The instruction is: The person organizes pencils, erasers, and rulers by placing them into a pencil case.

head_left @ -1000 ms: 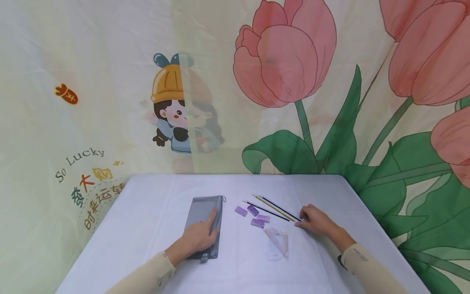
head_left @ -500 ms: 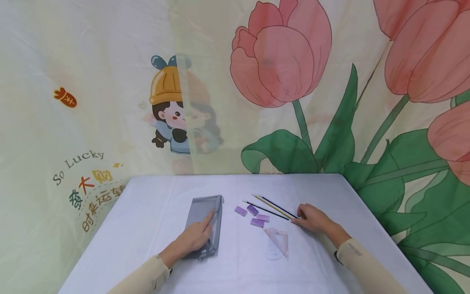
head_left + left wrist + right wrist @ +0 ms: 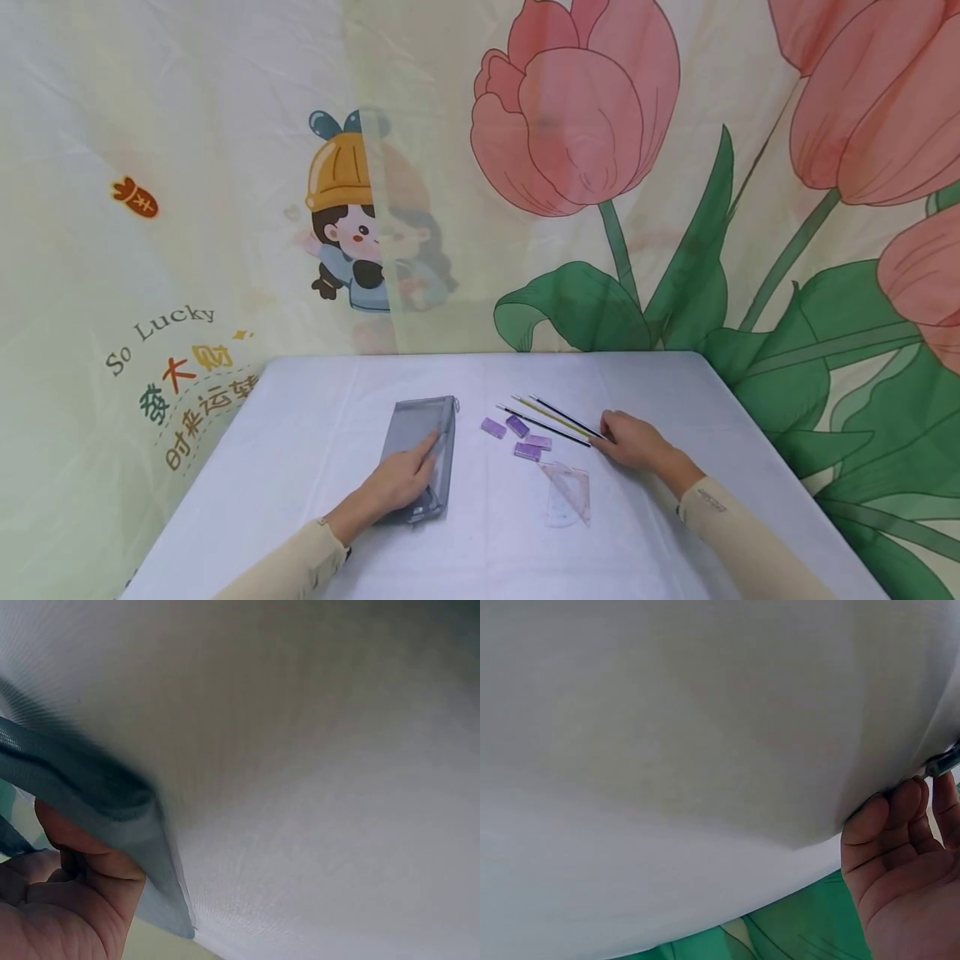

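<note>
Head: 3 pencils [image 3: 567, 417] lie on the counter [image 3: 315, 442], slanting toward its near right corner, ends at the nearer right hand [image 3: 633, 441]. Left wrist: the left hand [image 3: 71, 900] clasps the pouch [image 3: 142, 836]. Right wrist: fingers [image 3: 868, 821] pinch pencil ends.

The grey pouch [image 3: 416, 423] looks like finely woven, matt mesh. Smooth, softly creased white cloth [image 3: 300, 442] covers the worktop [image 3: 637, 533]; the set square [image 3: 561, 486] appears clear plastic, the printed backdrop [image 3: 225, 125] thin, wrinkled fabric.
</note>
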